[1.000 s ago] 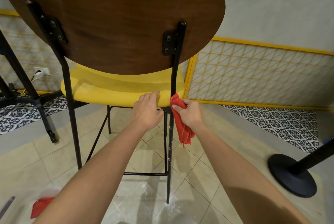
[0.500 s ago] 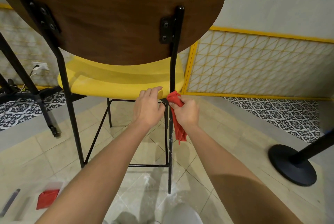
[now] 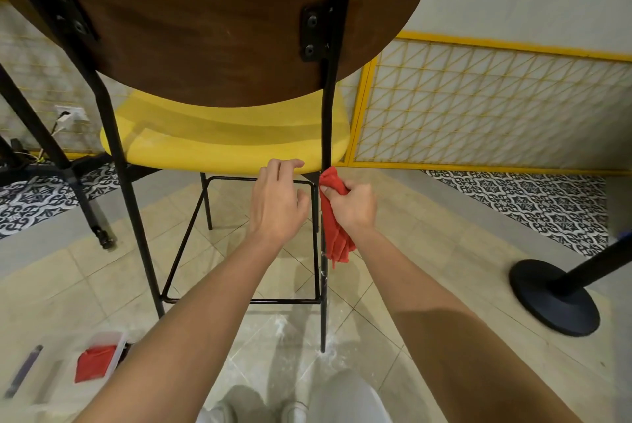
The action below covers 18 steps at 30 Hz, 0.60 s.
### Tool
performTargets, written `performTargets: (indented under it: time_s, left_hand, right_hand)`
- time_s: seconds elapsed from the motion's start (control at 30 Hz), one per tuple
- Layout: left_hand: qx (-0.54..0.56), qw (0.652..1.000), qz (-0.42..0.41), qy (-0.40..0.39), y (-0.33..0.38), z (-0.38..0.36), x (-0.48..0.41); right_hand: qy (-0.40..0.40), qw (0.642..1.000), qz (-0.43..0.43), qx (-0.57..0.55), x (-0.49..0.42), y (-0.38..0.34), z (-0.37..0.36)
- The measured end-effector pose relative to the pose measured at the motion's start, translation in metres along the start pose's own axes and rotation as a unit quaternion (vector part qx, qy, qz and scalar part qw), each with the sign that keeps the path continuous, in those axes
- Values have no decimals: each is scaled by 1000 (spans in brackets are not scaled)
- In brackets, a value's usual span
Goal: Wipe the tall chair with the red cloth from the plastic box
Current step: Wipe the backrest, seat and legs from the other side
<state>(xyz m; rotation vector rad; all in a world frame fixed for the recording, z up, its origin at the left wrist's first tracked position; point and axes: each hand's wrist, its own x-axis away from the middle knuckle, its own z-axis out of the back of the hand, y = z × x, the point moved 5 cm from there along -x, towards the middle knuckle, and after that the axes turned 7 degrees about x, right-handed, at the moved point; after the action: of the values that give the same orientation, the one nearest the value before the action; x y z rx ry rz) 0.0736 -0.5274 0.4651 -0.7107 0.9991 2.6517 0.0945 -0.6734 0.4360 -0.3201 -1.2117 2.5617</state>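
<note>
Wiping the tall chair (image 3: 205, 29) down its rear leg (image 3: 326, 135) with the red cloth (image 3: 337, 238)
The right hand (image 3: 349, 207) grips the cloth against the leg under the seat (image 3: 222, 149). The left hand (image 3: 277, 204) only rests loosely on the seat edge, so a hard stroke could rock the chair.

Bright, even light (edges bowed, corners blurred).

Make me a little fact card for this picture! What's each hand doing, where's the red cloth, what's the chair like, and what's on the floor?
Left hand: fingers rest on the back edge of the yellow seat
Right hand: grips the red cloth against the black chair leg, just below the seat
Cloth: bunched, loose end hanging beside the leg
Chair: tall, brown backrest, thin black legs
Floor: plastic box lower left, something red inside; round black stand base at right
</note>
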Motion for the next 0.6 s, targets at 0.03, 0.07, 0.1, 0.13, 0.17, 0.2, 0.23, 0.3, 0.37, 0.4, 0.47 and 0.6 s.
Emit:
performTargets:
  time_s: [0.03, 0.07, 0.1, 0.13, 0.17, 0.2, 0.23, 0.3, 0.37, 0.4, 0.47, 0.6]
  left_hand:
    - [0, 1000, 3, -2, -3, -2, 2]
    - [0, 1000, 5, -5, -5, -4, 3]
    - [-1, 1000, 8, -8, -8, -6, 5]
    - [0, 1000, 11, -9, -10, -7, 6]
    - [1, 1000, 14, -9, -12, -8, 7]
    - [2, 1000, 15, -7, -13, -9, 7]
    - [3, 1000, 14, -5, -13, -9, 7]
    - [5, 1000, 14, -5, -14, -10, 7]
    - [10, 1000, 20, -9, -15, -11, 7]
    - [13, 1000, 24, -12, -15, -12, 7]
    - [21, 999, 27, -19, -16, -16, 8]
    - [35, 998, 29, -40, -19, -22, 10]
  right_hand:
    - [-10, 1000, -4, 10, 0, 3, -2]
    - [-23, 999, -6, 23, -1, 6, -3]
    - [-36, 999, -5, 36, 0, 9, -5]
    - [-48, 998, 0, 49, 0, 12, -6]
    - [-53, 997, 7, 58, 0, 13, -6]
    - [-52, 997, 14, 60, 1, 13, -5]
    - [-43, 997, 22, 52, 1, 12, -4]
    - [-8, 999, 41, 17, 2, 7, 1]
    - [19, 998, 53, -8, 3, -1, 4]
    - [23, 998, 51, -12, 3, -2, 4]
    - [17, 999, 36, -5, 2, 2, -2]
    - [-6, 1000, 7, 16, 2, 15, -11]
